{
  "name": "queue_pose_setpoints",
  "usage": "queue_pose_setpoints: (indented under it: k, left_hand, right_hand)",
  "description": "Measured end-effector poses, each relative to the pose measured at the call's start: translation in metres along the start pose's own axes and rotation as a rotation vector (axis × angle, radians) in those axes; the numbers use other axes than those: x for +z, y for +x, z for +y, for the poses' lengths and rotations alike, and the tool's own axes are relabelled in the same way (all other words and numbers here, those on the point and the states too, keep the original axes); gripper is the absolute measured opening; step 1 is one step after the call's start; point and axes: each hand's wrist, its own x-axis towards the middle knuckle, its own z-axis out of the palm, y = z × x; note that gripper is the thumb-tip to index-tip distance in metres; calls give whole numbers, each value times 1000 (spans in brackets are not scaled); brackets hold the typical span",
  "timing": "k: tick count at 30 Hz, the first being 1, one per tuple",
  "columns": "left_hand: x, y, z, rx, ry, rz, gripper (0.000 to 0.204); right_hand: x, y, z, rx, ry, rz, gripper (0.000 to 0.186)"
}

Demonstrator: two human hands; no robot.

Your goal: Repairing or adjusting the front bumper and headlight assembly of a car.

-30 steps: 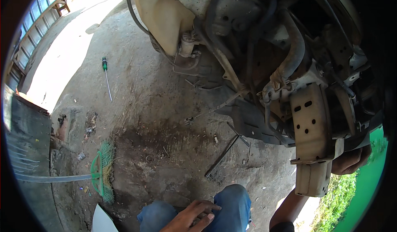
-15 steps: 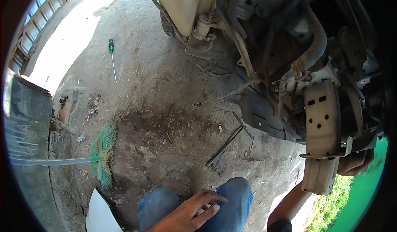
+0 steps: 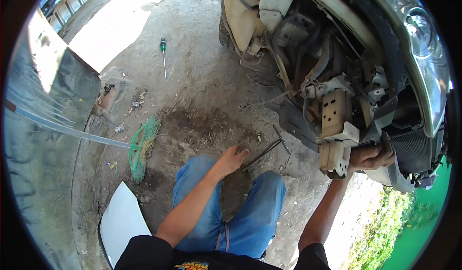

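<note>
My right hand (image 3: 368, 157) is wrapped round the lower edge of a dark panel (image 3: 381, 121) at the front of a partly stripped car. Just left of that hand, a beige steel bumper bracket (image 3: 335, 113) with several holes ends in a boxy tip. My left hand (image 3: 232, 160) hovers above my knees, its fingers curled; whatever may be inside them is hidden. Close beyond it on the ground lies a dark T-shaped bar tool (image 3: 263, 154), apparently a T-handle wrench.
A green-handled screwdriver (image 3: 164, 58) lies on the concrete farther off. To the left are a green broom (image 3: 139, 147), a dark upright panel (image 3: 43, 111) and a white curved panel (image 3: 122, 222). The headlight (image 3: 423, 48) and radiator (image 3: 411, 149) flank the right side.
My left hand has lifted off my knee and moved forward toward the bar tool, its fingers curling. My right hand stays at the car beside the bracket. The view has shifted, showing the headlight.
</note>
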Motion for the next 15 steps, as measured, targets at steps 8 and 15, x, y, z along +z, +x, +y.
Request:
queue_pose_setpoints:
  k: [8,15]
  left_hand:
    - [-3,59,-32,273,-33,430,47]
    - [-16,-20,-4,313,-820,116,63]
  right_hand:
    - [-14,13,-9,19,-19,-128,47]
    - [-23,16,-10,55,38,-176,39]
